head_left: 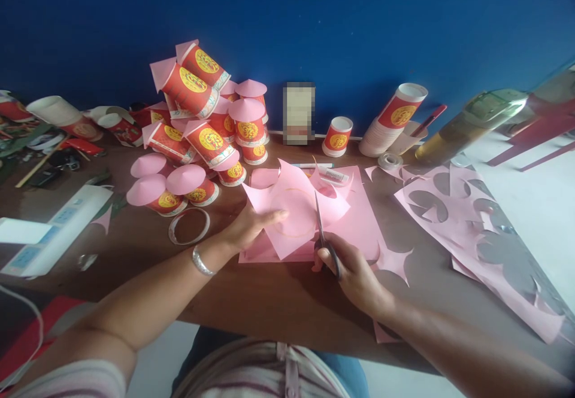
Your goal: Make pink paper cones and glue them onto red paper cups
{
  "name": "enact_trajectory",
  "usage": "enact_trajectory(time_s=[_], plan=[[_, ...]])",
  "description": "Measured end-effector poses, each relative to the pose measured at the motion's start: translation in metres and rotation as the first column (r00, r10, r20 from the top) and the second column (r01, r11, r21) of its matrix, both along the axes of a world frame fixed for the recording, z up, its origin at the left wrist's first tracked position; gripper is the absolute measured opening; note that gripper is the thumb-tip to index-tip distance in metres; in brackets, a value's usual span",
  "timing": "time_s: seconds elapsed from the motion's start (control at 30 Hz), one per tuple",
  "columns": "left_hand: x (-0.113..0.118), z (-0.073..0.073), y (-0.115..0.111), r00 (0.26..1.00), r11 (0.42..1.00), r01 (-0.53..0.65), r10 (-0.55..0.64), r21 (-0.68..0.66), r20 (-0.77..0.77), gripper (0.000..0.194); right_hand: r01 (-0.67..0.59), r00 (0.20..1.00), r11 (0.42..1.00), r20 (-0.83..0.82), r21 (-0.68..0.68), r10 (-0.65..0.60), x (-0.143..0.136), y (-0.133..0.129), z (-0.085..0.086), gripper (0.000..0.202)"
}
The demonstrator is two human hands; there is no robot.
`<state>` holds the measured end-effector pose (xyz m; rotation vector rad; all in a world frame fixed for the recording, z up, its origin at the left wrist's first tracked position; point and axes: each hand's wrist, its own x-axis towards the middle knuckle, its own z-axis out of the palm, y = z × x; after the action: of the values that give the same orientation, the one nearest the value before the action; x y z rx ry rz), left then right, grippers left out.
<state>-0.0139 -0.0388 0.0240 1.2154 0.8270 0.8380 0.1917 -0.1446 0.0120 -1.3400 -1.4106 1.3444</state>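
Observation:
My left hand (258, 224) grips a sheet of pink paper (291, 215) by its left side, thumb on top. A round outline is drawn on that paper, and its upper edge has curved cutouts with pointed corners. My right hand (353, 263) is closed on a pair of scissors (327, 245) with dark handles. Their blades reach up along the right side of the drawn circle, against the paper. Beneath lies a larger pink sheet (366, 230) on the brown table (269, 296).
Red paper cups (210, 140) with pink cone tops are piled at back left. A stack of cups (399, 114) leans at back right beside a gold bottle (467, 125). Pink offcuts (462, 230) cover the right side. A power strip (58, 227) and a white ring (189, 225) lie left.

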Motion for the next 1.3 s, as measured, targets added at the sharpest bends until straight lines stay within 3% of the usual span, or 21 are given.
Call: enact_trajectory(time_s=[0.57, 0.77, 1.13, 1.3], plan=[[-0.001, 0.004, 0.001, 1.000, 1.000, 0.006, -0.006, 0.005, -0.004, 0.035, 0.000, 1.000, 1.000, -0.028, 0.026, 0.000, -0.001, -0.001, -0.001, 0.048], [-0.003, 0.004, 0.002, 1.000, 0.999, 0.020, -0.021, -0.034, -0.019, 0.041, 0.000, 0.999, 1.000, -0.044, 0.024, 0.002, 0.000, -0.001, -0.003, 0.046], [-0.007, -0.007, 0.009, 0.995, 0.991, 0.042, -0.030, -0.128, 0.093, 0.048, 0.003, 0.998, 1.000, -0.068, 0.007, -0.002, -0.001, -0.002, -0.005, 0.046], [-0.006, -0.003, 0.009, 0.996, 0.992, 0.040, -0.029, -0.119, 0.090, 0.043, 0.005, 0.996, 1.000, -0.088, 0.014, -0.004, -0.001, -0.002, -0.005, 0.043]])
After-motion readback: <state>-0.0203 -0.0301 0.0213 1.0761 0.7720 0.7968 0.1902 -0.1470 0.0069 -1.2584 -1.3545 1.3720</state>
